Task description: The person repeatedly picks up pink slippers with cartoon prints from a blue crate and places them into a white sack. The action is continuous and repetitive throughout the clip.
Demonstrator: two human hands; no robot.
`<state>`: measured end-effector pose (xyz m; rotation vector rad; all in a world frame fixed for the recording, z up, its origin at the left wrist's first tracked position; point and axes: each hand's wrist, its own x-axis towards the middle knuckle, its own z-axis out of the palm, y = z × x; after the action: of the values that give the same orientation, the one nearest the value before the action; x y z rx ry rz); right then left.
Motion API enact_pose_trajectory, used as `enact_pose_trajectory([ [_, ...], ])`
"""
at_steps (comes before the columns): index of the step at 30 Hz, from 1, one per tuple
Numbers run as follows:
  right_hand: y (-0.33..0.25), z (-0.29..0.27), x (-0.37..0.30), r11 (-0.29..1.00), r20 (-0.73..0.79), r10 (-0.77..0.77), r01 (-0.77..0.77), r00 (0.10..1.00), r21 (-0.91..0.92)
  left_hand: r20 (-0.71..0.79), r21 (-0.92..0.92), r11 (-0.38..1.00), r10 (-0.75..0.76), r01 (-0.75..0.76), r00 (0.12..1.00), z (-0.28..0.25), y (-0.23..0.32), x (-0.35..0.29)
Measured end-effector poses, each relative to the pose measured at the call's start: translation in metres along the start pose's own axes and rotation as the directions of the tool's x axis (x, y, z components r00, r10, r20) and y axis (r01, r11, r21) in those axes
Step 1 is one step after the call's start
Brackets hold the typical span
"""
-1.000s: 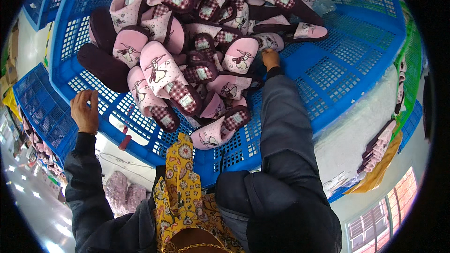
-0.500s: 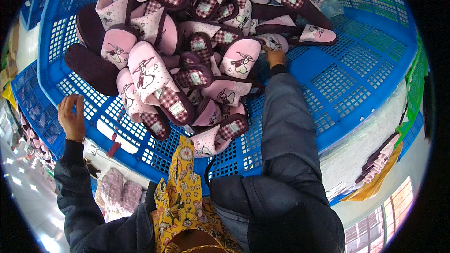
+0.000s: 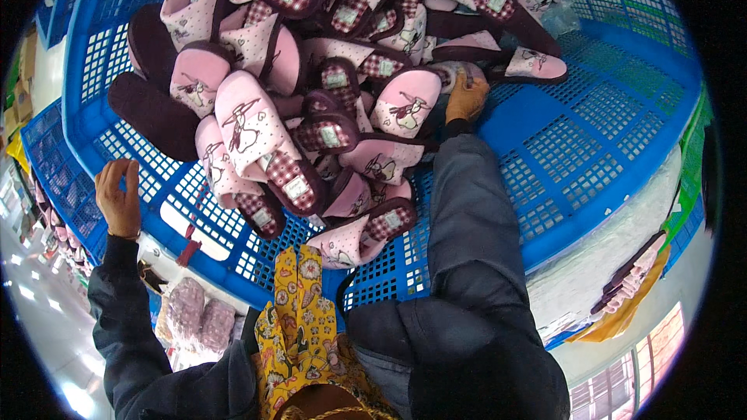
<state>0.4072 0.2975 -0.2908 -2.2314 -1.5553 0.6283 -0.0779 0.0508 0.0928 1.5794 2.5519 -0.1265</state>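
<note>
A heap of pink slippers (image 3: 247,120) with dark soles and checked insoles lies in a large blue perforated plastic basket (image 3: 506,120). My right hand (image 3: 467,97) reaches into the right side of the heap, its fingers closed on a pale slipper (image 3: 443,71) that they partly cover. Just left of that hand lies a slipper with a pink toe (image 3: 406,101). Over the basket's left edge is my left hand (image 3: 118,196), fingers bent, thumb apart, nothing visible between them.
A red tie (image 3: 188,252) hangs by an opening in the basket's near wall. Bagged pinkish goods (image 3: 201,315) are below it at left. Another blue basket (image 3: 62,179) stands farther left. A white sack-like bundle (image 3: 599,257) and more slippers (image 3: 630,276) are at the right.
My right hand has turned and come slightly nearer and lower, and now covers more of the pale slipper. My left hand stays nearly in place. The whole view has shifted a little.
</note>
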Motion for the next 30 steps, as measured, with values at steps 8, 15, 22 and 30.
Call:
enact_pose_trajectory([
  [8,-0.032,-0.012,0.103,0.873,0.225,-0.290,0.353,0.930,-0.337,0.043,0.006,1.000,-0.021,0.021,0.999,0.004,-0.013,-0.004],
  [15,-0.002,-0.026,0.126,0.697,0.770,-0.169,0.627,0.616,-0.348,0.089,-0.026,0.995,-0.091,0.094,0.992,0.007,-0.018,-0.006],
  [22,0.006,-0.056,0.052,0.899,0.362,-0.366,0.426,0.857,-0.100,-0.020,-0.015,1.000,0.005,-0.005,1.000,0.006,-0.009,-0.002],
  [30,-0.057,-0.102,-0.007,0.934,0.010,-0.355,0.355,0.935,-0.048,-0.051,-0.034,0.998,0.050,-0.052,0.997,-0.002,0.000,0.002],
])
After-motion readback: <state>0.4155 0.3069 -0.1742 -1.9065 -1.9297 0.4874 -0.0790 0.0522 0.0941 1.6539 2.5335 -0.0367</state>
